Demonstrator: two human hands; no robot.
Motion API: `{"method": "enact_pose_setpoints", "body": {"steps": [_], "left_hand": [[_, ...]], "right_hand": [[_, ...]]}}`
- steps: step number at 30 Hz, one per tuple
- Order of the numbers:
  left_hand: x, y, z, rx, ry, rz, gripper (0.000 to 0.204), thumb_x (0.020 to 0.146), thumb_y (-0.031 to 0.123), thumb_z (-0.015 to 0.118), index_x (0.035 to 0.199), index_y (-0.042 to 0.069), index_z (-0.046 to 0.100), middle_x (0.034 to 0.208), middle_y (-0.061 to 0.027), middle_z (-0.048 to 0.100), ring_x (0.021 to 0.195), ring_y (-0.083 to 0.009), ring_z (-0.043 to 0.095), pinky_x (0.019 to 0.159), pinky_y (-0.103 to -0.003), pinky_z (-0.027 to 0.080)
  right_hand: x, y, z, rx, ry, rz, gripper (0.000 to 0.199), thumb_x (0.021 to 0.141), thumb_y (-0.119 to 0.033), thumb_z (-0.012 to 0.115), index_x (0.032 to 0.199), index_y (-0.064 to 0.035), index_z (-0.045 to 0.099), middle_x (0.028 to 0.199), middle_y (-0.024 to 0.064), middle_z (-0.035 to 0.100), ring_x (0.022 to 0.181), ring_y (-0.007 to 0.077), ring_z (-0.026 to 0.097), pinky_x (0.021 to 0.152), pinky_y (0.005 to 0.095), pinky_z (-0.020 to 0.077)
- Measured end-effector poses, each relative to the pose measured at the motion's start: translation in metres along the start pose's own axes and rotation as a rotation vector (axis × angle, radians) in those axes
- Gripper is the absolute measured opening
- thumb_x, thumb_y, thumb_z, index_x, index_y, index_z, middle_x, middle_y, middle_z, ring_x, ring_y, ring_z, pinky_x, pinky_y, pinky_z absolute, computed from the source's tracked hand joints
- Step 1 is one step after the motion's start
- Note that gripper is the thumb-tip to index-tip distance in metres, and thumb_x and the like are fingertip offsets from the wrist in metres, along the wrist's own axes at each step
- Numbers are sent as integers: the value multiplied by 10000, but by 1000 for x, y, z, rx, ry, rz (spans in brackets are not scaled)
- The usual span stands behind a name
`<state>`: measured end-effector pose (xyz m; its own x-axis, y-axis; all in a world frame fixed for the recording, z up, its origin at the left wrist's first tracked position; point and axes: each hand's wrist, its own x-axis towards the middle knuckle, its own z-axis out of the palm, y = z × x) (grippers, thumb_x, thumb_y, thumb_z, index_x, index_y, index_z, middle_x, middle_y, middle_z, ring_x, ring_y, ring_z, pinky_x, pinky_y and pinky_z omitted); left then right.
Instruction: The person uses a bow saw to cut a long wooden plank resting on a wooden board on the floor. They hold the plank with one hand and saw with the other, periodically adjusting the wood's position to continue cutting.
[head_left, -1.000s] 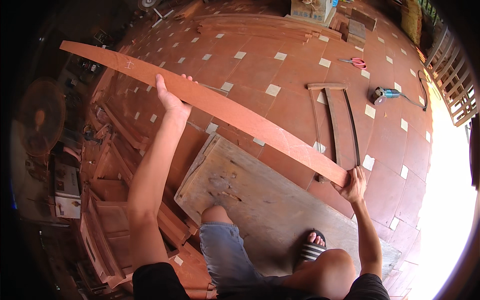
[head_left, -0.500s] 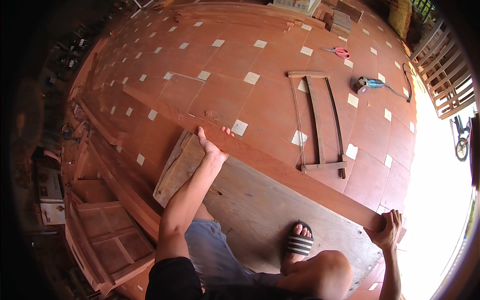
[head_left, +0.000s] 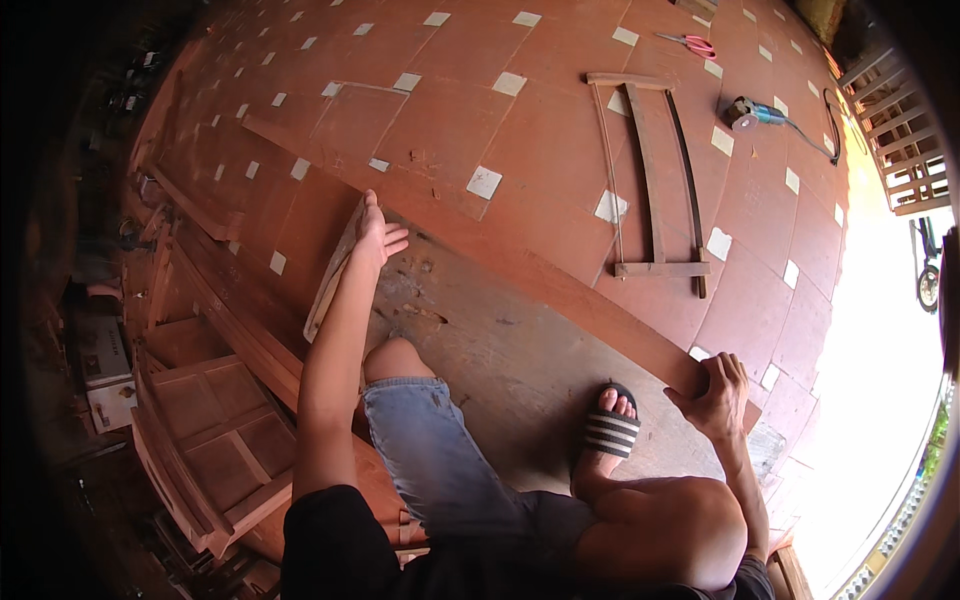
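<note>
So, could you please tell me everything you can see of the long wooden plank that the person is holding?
The long wooden plank is a narrow reddish-brown board, smooth and slightly curved in this view. It lies low and slantwise over the tiled floor, along the far edge of a grey worn board. The left hand rests on its middle, and the right hand grips its near end.

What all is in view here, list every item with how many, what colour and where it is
Long plank: one, reddish brown, lying across the work board, held at both ends.
Work board: one, grey and worn, on the floor under the plank.
Wooden frame: one, brown, flat on the tiles beyond the plank.
Power tool: one, blue and grey, far right on the floor.
Scissors: one, red-handled, top right.
Panelled wooden pieces: several, reddish brown, stacked at left.
Sandal: one, black with white stripes, on the board.
Left hand: on the plank's left part.
Right hand: gripping the plank's right end.
</note>
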<state>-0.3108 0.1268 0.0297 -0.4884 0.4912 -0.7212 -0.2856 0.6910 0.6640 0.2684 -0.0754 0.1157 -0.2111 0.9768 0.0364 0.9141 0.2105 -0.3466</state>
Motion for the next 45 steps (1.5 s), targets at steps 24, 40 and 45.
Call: {"method": "enact_pose_setpoints", "body": {"steps": [24,40,45], "left_hand": [[-207,-124,202,1195,-1001,1617,999,617,615,936,1387,68,611,1377,-155,657,1318,-357,582,1140,-486,445],[-218,-138,206,1177,-923,1573,598,662,503,929,992,63,695,973,-130,746,939,-331,726,807,-463,566],[-208,-136,210,1188,-893,1592,575,645,453,941,1001,74,696,965,-94,739,942,-325,723,802,-458,566]], "right_hand": [[-130,7,-81,-81,-79,531,824,714,-337,960,1405,-63,605,1409,115,599,1282,333,580,1117,468,500],[-60,34,-44,36,-157,264,724,778,-349,902,1354,-18,614,1337,158,645,1272,362,595,1100,445,501],[-13,30,-10,-11,-218,59,865,670,-381,946,1387,-52,591,1319,134,657,1258,331,616,1085,480,481]]}}
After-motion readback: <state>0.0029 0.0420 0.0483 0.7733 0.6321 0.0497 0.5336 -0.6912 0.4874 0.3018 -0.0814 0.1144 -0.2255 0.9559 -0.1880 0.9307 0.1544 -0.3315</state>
